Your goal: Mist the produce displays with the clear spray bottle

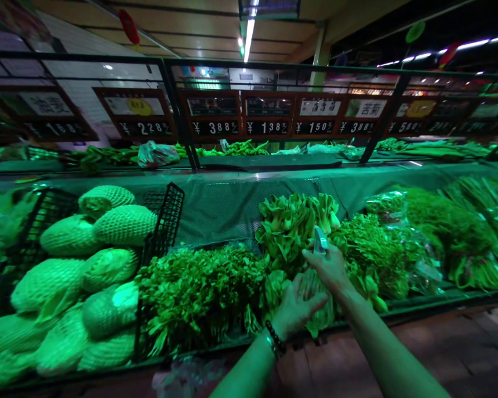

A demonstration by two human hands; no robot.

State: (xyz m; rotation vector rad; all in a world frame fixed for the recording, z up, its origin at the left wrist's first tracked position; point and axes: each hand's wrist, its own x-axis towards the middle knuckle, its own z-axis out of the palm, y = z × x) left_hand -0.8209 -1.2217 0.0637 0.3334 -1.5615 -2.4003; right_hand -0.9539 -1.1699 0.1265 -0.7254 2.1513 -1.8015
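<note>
My right hand (332,271) is closed around a small shiny silvery object (320,241) that points up from the fingers; its exact kind is unclear. Below and to the left, my left hand (292,309) reaches over the greens with its thumb apart from the fingers. Its fingertips are partly lost against a pale leafy green (321,315), and I cannot tell whether they touch it. A dark bead bracelet (275,337) circles the left wrist. Behind both hands, leafy bok choy (286,221) is piled against the back of the shelf.
Bunched leafy herbs (203,287) lie to the left, beside melons in foam nets (124,225) and a black crate (166,221). Frilly greens (377,249) and plastic-wrapped bundles (388,207) are on the right. Price signs (269,113) hang on a rail above the upper shelf.
</note>
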